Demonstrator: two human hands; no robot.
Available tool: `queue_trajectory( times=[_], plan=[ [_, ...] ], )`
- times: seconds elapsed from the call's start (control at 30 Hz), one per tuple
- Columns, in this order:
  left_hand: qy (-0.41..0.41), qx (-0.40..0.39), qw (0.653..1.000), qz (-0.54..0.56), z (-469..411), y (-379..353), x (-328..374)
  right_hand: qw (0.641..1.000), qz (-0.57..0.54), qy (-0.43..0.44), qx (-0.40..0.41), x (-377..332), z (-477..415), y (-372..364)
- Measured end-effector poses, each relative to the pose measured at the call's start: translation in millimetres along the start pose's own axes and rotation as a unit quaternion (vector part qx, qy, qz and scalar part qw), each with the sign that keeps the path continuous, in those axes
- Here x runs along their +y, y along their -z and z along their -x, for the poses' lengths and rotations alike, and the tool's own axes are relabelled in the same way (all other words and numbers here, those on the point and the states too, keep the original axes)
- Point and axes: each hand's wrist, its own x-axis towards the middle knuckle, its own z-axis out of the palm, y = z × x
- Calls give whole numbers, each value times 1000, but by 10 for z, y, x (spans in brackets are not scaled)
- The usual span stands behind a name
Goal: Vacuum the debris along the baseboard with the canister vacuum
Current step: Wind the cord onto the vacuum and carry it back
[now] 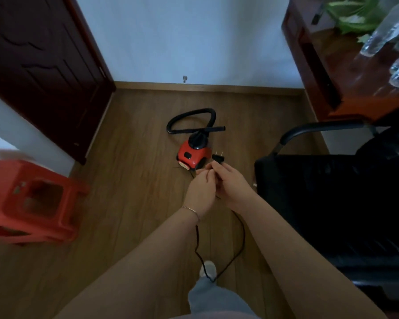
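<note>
The chair [320,192] stands right of the red vacuum [192,155], which sits on the floor [136,157], apart from the baseboard [217,87]. The right hand [233,185] pinches the plug [217,157], prongs up. The left hand [199,192] curls round the cord [196,240].

The canister vacuum [192,155] sits on the floor [134,180], hose [191,111] looped on its far side toward the baseboard [217,86]. A stool [32,203] stands near left, a door [44,65] far left, a chair [320,192] right; the far-right counter [366,88] carries what seem to be bottles [387,26].
</note>
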Motion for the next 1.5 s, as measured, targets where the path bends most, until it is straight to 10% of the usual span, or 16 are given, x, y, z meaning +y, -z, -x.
queue_trajectory(
  times=[0.37,0.77,1.5],
  plan=[
    [21,45,998,30,-1087,849,20,999,-4,-10,-42,-443,-1171,-738],
    [-32,-78,995,47,-2434,1768,224,995,-47,12,86,-1072,-2284,-1435],
    [1,-223,975,-2,-4302,1063,788,966,-128,26,222,-1674,-3779,-478]
  ],
)
